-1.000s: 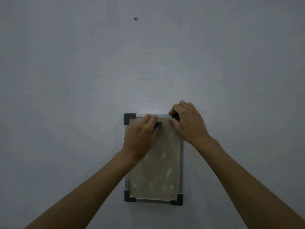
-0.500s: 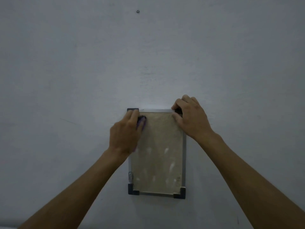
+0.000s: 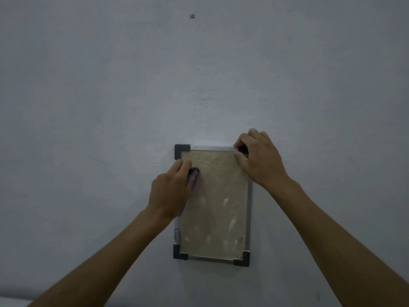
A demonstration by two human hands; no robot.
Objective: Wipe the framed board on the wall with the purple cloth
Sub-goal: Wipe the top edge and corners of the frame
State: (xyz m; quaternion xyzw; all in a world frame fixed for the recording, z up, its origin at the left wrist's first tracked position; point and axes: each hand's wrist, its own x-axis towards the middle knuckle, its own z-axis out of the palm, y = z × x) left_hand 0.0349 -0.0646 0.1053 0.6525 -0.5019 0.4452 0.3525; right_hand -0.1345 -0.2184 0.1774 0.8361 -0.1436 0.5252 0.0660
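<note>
A small framed board with a tan face, silver rails and dark corner caps hangs upright on the grey wall. White smudges dot its lower half. My left hand presses a purple cloth against the board's upper left part; only a strip of cloth shows past my fingers. My right hand grips the board's top right corner, with its fingers over the corner cap.
A small screw or nail head sits in the bare wall high above the board. A metal clip is fixed on the frame's lower left rail. A pale ledge shows at the bottom left corner.
My left hand swept the cloth from the board's top middle to its top left corner, then down the left side. My right hand kept its hold on the top right corner.
</note>
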